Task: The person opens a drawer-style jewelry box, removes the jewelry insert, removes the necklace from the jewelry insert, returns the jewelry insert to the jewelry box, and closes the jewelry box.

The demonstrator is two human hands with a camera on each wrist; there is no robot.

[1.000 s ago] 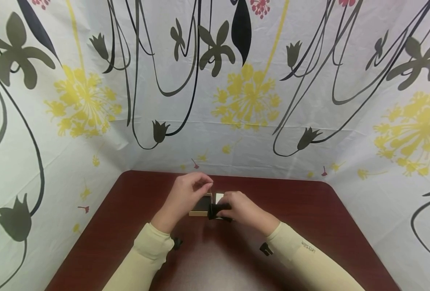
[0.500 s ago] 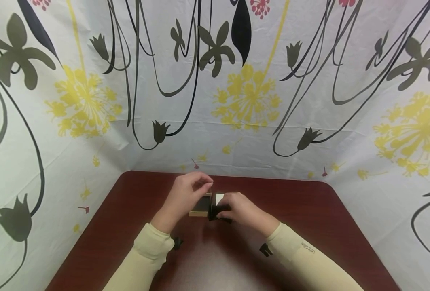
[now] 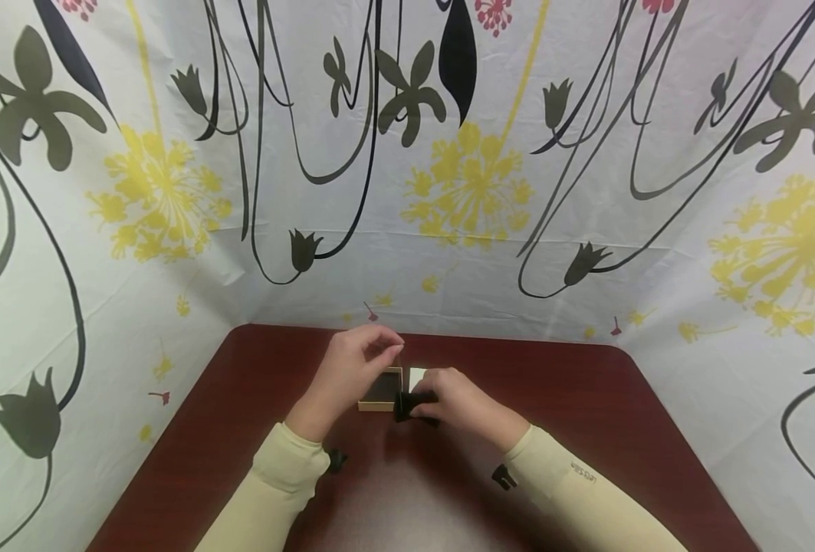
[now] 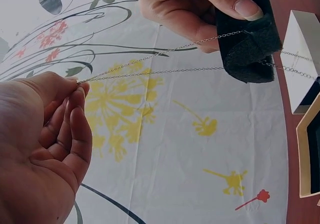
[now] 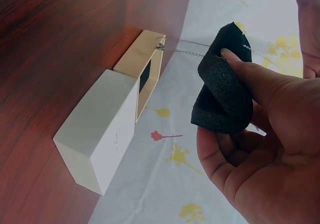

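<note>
"Right wrist view first: what do the boxes hold?"

"The tan box [image 5: 131, 56], upper left of centre, stands open with a dark interior; the rest of its inside is hidden. Just beside it, lower left, sits the white box [image 5: 92, 116], its contents out of sight."

"And the hands?"

"At right, the right hand [image 5: 270, 129] grips a folded black foam pad [image 5: 225, 91] between thumb and fingers. In the left wrist view, the left hand [image 4: 45, 139], at left, pinches a thin chain [image 4: 192, 70] at its fingertips."

"Where does the chain run?"

"Two strands stretch to the foam pad at upper right, then emerge beyond it, toward the boxes."
</note>
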